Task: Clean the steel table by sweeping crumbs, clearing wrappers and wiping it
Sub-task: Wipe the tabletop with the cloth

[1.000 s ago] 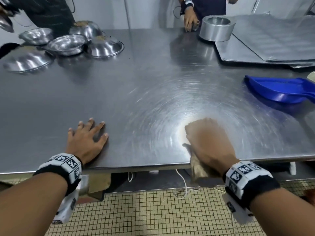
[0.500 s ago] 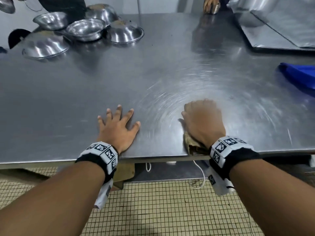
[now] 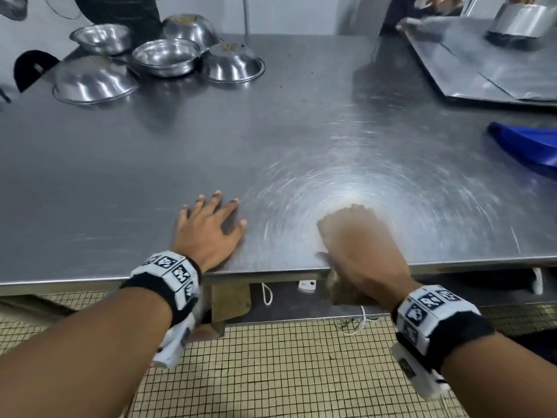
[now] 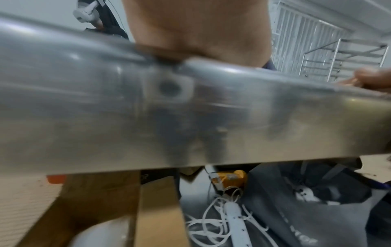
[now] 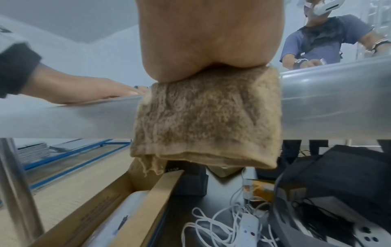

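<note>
Right hand (image 3: 357, 236) presses a folded brown cloth (image 5: 203, 117) onto the near edge of the steel worktop (image 3: 211, 140); whether its fingers are curled or flat cannot be determined because of motion blur. Part of the cloth hangs over the front edge of the worktop. Left hand (image 3: 208, 230) lies flat on the worktop with fingers spread, beside the right hand and apart from it. Steel bowls (image 3: 165, 57) stand at the far left, several of them upside down. A blue dustpan (image 3: 530, 146) lies at the right edge. Flat metal trays (image 3: 482, 70) occupy the far right corner.
</note>
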`<state>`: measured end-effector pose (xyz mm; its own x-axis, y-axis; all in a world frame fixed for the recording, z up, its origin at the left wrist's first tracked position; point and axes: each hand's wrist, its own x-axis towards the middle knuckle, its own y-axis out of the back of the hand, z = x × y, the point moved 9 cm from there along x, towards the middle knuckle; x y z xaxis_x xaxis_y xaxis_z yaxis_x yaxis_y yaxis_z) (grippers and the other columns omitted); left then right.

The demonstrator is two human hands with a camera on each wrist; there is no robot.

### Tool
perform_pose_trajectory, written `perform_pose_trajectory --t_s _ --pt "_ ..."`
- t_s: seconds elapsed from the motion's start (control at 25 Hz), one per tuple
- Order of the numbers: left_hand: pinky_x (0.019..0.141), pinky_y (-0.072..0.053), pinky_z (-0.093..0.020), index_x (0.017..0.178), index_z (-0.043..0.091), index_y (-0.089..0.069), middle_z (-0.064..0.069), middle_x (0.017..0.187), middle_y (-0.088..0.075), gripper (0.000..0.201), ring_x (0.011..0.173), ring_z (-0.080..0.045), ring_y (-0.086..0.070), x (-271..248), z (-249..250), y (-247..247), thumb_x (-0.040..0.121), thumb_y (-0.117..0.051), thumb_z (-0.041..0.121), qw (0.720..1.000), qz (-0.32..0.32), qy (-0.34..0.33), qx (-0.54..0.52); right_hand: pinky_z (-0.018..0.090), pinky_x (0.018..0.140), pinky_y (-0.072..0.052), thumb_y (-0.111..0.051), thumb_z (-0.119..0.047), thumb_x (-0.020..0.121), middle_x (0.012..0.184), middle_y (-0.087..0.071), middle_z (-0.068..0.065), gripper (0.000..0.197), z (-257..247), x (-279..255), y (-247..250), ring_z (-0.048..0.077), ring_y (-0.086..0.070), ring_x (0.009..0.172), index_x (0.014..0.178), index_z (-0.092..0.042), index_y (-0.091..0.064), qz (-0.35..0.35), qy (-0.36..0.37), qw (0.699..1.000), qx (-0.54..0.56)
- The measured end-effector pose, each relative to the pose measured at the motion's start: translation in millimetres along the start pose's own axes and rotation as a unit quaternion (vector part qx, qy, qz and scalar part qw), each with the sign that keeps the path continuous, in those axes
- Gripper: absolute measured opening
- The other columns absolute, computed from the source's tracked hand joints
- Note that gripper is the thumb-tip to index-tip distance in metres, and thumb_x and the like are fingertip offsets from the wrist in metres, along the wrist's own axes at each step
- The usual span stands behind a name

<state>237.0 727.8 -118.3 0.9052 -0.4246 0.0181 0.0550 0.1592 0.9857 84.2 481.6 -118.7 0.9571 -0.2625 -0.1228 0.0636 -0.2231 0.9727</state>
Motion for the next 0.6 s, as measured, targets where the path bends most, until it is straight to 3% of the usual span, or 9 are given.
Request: perform_pose_trajectory --t_s 0.12,0.24,0.4,0.6 --pt "0.116 -0.015 -0.053 0.144 0.040 -0.041 -0.001 0.158 -0.030 0.078 0.145 -0.031 -0.024 -10.1 -90.0 19.9 0.078 -0.019 0.073 0.998 0.026 0.049 0.041 0.039 0.119 0.002 -0.011 -0.072 0.085 0.163 0.005 0.001 0.076 16.5 11.4 5.7 0.020 0.008 0.149 0.153 -0.036 -0.011 0.015 -0.043 0.999 0.017" --pt "0.117 -0.012 -0.054 0.147 0.044 -0.032 0.000 0.161 -0.024 0.082 0.146 -0.033 -0.019 -16.7 -159.1 23.6 0.075 -0.013 0.078 0.992 -0.007 0.108 0.058 0.043 0.120 0.000 -0.012 -0.072 0.084 0.163 0.002 0.005 0.078 29.1 32.5 10.2 0.025 0.006 0.149 0.153 -0.035 -0.012 0.016 -0.089 0.996 0.021" --pt "0.118 -0.007 -0.053 0.148 0.047 -0.026 0.003 0.162 -0.016 0.076 0.148 -0.032 -0.012 -14.4 -173.3 20.0 0.078 -0.017 0.078 0.993 0.000 0.112 0.033 0.048 0.120 0.000 -0.015 -0.079 0.083 0.162 0.001 0.010 0.083 20.1 70.6 10.6 0.030 0.007 0.149 0.153 -0.034 -0.012 0.024 -0.113 0.993 0.009" --pt "0.119 -0.006 -0.052 0.146 0.047 -0.030 0.005 0.162 -0.018 0.080 0.148 -0.030 -0.012 -16.1 -172.4 23.6 0.075 -0.015 0.079 0.992 0.017 0.122 0.016 0.050 0.119 0.002 -0.017 -0.077 0.086 0.161 0.005 0.015 0.084 -31.2 106.7 8.2 0.033 0.008 0.148 0.154 -0.028 -0.010 0.019 -0.106 0.994 0.014"
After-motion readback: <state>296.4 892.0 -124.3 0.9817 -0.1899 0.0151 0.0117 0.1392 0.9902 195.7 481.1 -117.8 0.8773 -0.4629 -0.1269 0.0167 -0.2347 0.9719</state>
